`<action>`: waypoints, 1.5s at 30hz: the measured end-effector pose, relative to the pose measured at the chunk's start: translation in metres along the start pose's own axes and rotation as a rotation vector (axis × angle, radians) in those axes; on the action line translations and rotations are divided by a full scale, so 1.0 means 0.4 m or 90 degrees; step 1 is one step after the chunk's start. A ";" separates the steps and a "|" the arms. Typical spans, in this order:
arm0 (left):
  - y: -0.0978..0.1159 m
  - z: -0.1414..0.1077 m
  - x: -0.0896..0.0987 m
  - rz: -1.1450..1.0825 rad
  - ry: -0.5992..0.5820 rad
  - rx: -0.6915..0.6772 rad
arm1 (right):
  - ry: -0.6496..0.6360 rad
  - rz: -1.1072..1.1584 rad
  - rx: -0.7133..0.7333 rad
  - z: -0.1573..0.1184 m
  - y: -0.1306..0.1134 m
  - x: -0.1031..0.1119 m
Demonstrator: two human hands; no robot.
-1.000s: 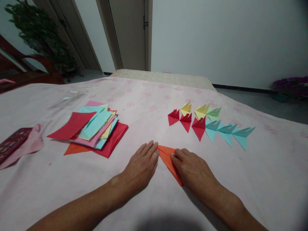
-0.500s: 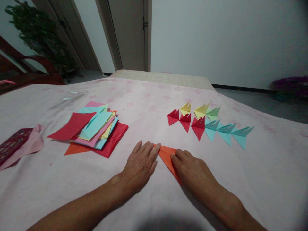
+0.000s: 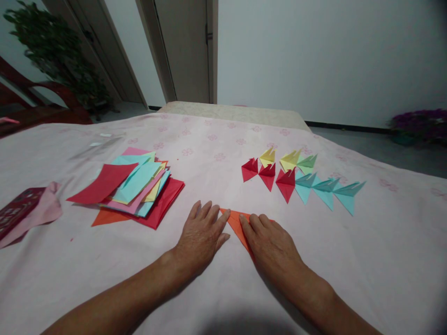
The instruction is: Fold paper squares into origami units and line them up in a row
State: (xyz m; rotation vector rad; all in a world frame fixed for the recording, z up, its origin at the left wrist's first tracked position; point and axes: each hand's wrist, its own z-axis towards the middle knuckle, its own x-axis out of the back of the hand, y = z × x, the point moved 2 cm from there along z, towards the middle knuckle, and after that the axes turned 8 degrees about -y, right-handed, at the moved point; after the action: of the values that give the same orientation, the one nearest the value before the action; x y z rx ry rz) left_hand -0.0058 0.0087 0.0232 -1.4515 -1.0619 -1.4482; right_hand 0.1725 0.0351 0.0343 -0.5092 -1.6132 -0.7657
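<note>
A folded orange paper triangle (image 3: 237, 225) lies on the cloth in front of me, its point toward the left. My left hand (image 3: 202, 235) is open with fingers spread, and one fingertip presses the triangle's left corner. Over the right part of the paper lies my right hand (image 3: 270, 239), its thumb pressed on the surface and its bent fingers close together along the far edge. It covers much of the sheet. Beyond stand folded paper cranes: red ones (image 3: 286, 184), yellow ones (image 3: 290, 160), a green one (image 3: 308, 163) and blue ones (image 3: 326, 190).
To the left is a loose pile of coloured paper sheets (image 3: 139, 179). A dark red packet (image 3: 21, 204) with a pink cloth-like piece (image 3: 45, 209) lies at the far left. A pale pink flowered tablecloth (image 3: 216, 153) covers the table. Behind are a door (image 3: 183, 46) and a plant (image 3: 45, 51).
My right hand has slid left along the orange paper, its thumb now nearer the left corner. The left hand's fingers have spread a little, its fingertip still on that corner. The view shifts slightly.
</note>
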 end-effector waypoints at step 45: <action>0.116 0.030 0.041 -0.449 0.150 0.059 | 0.094 0.541 -0.320 -0.077 0.190 0.034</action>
State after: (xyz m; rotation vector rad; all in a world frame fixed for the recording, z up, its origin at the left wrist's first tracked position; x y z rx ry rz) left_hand 0.0419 0.0055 0.0403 -0.8318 -1.5463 -1.9579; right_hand 0.2445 0.0638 0.0647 -1.3530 -0.9039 -0.5197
